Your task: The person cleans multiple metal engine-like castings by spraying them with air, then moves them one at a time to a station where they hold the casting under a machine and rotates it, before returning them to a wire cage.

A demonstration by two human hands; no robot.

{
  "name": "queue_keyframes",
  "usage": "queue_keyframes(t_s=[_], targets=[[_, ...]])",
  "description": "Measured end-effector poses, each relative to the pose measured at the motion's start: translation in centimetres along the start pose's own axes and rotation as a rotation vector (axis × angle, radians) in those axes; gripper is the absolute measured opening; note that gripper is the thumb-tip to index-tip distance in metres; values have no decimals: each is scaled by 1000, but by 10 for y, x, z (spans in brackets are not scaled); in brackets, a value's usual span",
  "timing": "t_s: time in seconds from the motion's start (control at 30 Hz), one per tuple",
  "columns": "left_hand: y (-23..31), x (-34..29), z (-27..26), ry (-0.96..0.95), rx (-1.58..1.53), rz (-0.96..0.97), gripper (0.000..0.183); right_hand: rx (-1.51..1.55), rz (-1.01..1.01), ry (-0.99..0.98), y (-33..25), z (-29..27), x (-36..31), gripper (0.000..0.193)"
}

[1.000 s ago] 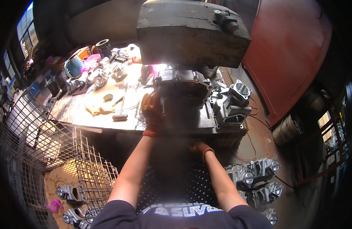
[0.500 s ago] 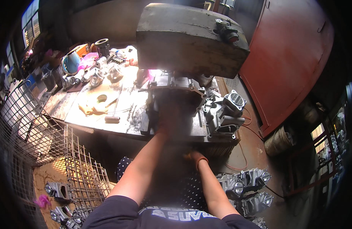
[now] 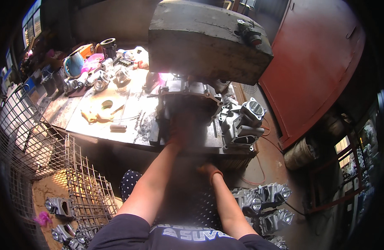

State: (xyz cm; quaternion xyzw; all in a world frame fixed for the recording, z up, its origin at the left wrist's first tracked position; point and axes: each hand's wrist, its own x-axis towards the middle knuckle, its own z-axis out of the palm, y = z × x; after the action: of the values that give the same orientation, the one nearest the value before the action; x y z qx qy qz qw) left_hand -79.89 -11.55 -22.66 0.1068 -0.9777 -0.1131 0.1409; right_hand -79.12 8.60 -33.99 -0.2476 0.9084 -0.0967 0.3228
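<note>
Head view: a grey metal casting with a bolt-holed flange (image 3: 190,96) sits on the pale, scuffed workbench (image 3: 138,110), below a large, grey, box-shaped machine body (image 3: 208,52). The left hand (image 3: 175,135), in an orange-brown glove, reaches to the casting's dark opening. Its fingers are lost in shadow and haze; cannot tell how far they are spread or whether they hold anything. The right hand (image 3: 207,169), similarly gloved, is low, below the bench's front edge; finger spread and any hold cannot be told.

Progress (judgement): handling of this casting appears under way, not finished, since the left hand is at its opening. Its inner condition is unreadable. A second silver casting with a round bore (image 3: 243,125) stands just to the right, no hand on it. More silver castings (image 3: 261,202) rest at lower right; whether these are finished or waiting cannot be told.
</note>
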Motion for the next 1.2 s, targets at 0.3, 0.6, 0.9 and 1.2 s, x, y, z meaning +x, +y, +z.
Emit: queue_keyframes(t_s=[0.3,0.6,0.9,1.2], targets=[[-8,-8,23,285,144,121,62,76,8,28,1,0,-6,48],[-21,0,49,407,271,144,68,27,-39,41,1,4,4,60],[-21,5,56,438,104,188,72,71,-27,122,15,18,21,66],[-32,9,66,390,339,86,70,89,42,-109,0,-2,0,58]])
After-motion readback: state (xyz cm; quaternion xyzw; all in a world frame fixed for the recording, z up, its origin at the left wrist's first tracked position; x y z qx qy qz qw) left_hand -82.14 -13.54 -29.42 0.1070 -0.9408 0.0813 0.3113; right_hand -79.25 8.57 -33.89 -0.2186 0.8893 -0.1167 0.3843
